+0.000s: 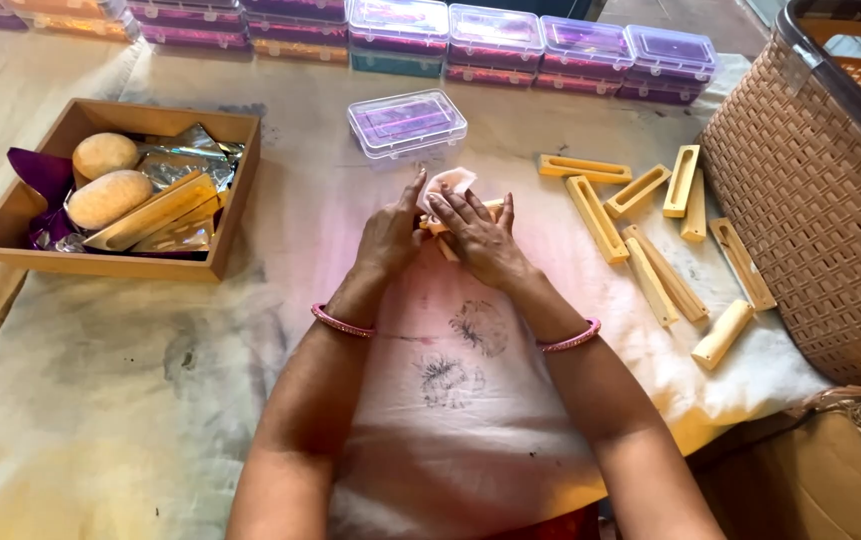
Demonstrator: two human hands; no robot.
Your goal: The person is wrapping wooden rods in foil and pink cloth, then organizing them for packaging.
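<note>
My left hand (390,235) and my right hand (478,235) meet over the middle of the cloth-covered table (150,400). Together they grip a small yellow wooden mould (491,205), mostly hidden under the fingers, with a piece of white tissue (447,184) pinched against it at the top. A pink bangle sits on each wrist. Just beyond the hands stands a clear plastic box (407,123) with a purple lining, lid closed.
Several yellow wooden moulds (640,240) lie scattered to the right. A tall woven basket (820,200) stands at the right edge. A wooden tray (115,190) at left holds two pale lumps, foil and purple wrappers. Rows of closed purple-lined boxes (490,40) line the far edge.
</note>
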